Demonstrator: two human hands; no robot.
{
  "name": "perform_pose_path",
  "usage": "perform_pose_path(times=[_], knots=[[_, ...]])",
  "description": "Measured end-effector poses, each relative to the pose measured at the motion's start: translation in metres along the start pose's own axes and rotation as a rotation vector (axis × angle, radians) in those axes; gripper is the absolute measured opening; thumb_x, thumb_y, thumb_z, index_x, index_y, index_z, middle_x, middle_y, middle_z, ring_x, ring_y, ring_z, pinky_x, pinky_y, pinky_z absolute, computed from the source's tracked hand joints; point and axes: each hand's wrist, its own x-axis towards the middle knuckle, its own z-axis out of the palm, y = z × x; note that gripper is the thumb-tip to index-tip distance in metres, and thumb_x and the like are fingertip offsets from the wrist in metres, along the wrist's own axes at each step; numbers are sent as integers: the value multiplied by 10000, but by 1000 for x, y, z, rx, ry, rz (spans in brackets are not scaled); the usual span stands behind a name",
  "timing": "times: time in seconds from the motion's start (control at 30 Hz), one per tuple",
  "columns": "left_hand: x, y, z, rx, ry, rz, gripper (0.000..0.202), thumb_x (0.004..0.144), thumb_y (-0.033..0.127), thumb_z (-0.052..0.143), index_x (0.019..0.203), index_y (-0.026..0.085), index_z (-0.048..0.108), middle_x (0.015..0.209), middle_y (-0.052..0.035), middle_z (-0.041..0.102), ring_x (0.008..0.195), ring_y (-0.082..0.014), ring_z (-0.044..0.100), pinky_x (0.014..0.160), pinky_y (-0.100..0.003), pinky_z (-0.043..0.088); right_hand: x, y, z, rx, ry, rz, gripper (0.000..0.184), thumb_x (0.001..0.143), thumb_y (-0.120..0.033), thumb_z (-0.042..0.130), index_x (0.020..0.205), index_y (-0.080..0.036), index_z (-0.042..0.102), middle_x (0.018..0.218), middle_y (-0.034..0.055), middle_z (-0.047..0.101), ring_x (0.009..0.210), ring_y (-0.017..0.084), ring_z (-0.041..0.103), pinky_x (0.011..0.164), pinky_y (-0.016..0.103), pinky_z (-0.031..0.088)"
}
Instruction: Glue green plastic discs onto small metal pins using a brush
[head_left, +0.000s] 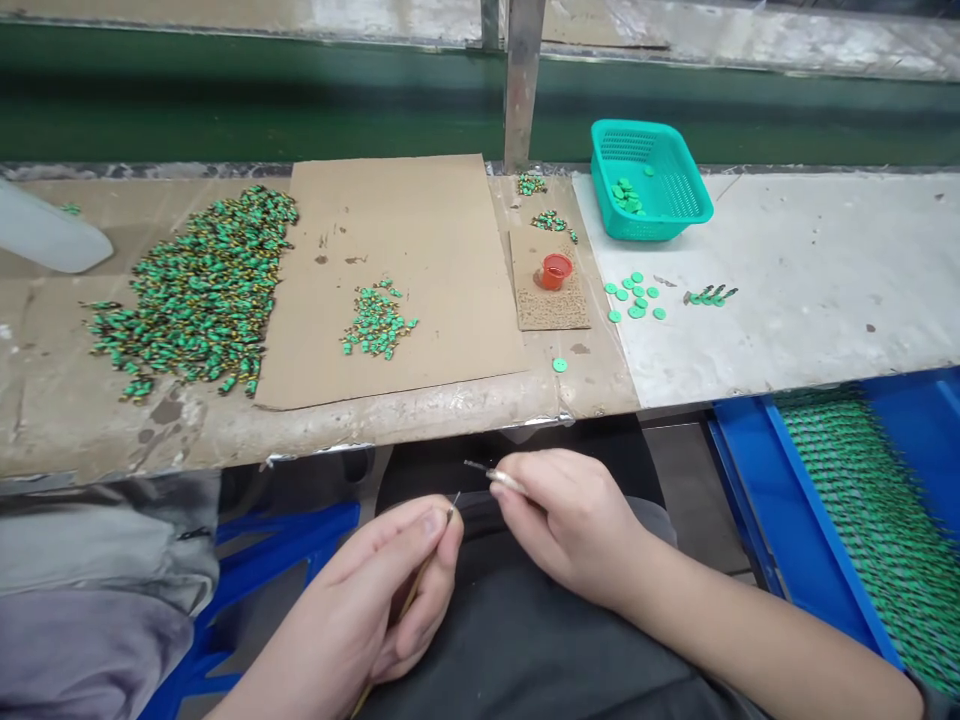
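Observation:
Above my lap, my left hand [375, 585] is closed, thumb against forefinger, on a thin yellowish stick [411, 594]. A fine metal point rises from its upper end beyond the fingertips. Opposite it, my right hand [574, 520] pinches a slim tool with a pale handle [510, 482] and a dark, narrow tip aimed left. The two tips are close but apart. On the bench edge in front lies a single green button-like disc [560, 365]. Behind it, a small red cup [556, 271] with liquid stands on a cardboard piece [553, 314].
Many small green-and-gold parts [202, 285] are heaped at left; a smaller pile [379, 320] lies on a cardboard sheet [442, 230]. Green discs [636, 297] lie beside a turquoise basket [651, 225]. A blue tray [825, 545] of green pieces sits at lower right. Another person's clothed leg [97, 590] is at left.

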Motion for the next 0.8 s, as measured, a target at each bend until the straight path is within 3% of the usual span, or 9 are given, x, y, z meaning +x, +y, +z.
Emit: perform_pose_path(times=[0.1, 0.23, 0.37, 0.5, 0.63, 0.8], knots=[[1, 4, 2, -5, 19, 12, 573, 981, 778, 746, 868, 227, 634, 458, 105, 358, 396, -44, 136, 381, -171, 186, 0, -1, 1, 51, -57, -63, 230, 1206, -265, 523, 1001, -242, 624, 885, 29, 815, 690, 171, 692, 697, 340, 533], [8, 1, 0, 49, 60, 42, 620, 924, 838, 769, 884, 240, 613, 490, 94, 409, 416, -58, 182, 381, -178, 205, 0, -3, 0, -11, -28, 23, 263, 1215, -263, 489, 994, -244, 631, 831, 16, 787, 704, 166, 708, 704, 327, 530], [8, -3, -3, 103, 75, 63, 610, 941, 840, 756, 937, 245, 623, 536, 88, 447, 455, -61, 218, 405, -167, 205, 0, -3, 0, 15, -49, -51, 279, 1213, -265, 494, 962, -246, 615, 866, 28, 811, 681, 165, 684, 686, 339, 527], [5, -2, -2, 174, 84, 87, 610, 947, 843, 745, 924, 245, 626, 548, 79, 471, 450, -61, 245, 408, -171, 212, 0, -1, 0, -25, -8, 34, 269, 1212, -256, 490, 982, -239, 628, 829, 18, 781, 702, 167, 710, 697, 331, 528], [5, -1, -2, 226, 113, 104, 621, 945, 863, 730, 944, 250, 631, 570, 70, 494, 471, -68, 284, 424, -168, 225, -1, -1, 1, 32, -59, -15, 262, 1207, -257, 507, 970, -239, 617, 851, 20, 793, 698, 165, 704, 702, 329, 528], [3, 1, -1, 294, 141, 126, 639, 946, 868, 725, 886, 243, 605, 577, 67, 487, 478, -62, 282, 432, -171, 223, -2, -1, 0, 32, -30, 18, 260, 1204, -253, 511, 964, -245, 613, 826, 11, 774, 680, 158, 687, 694, 317, 521]])
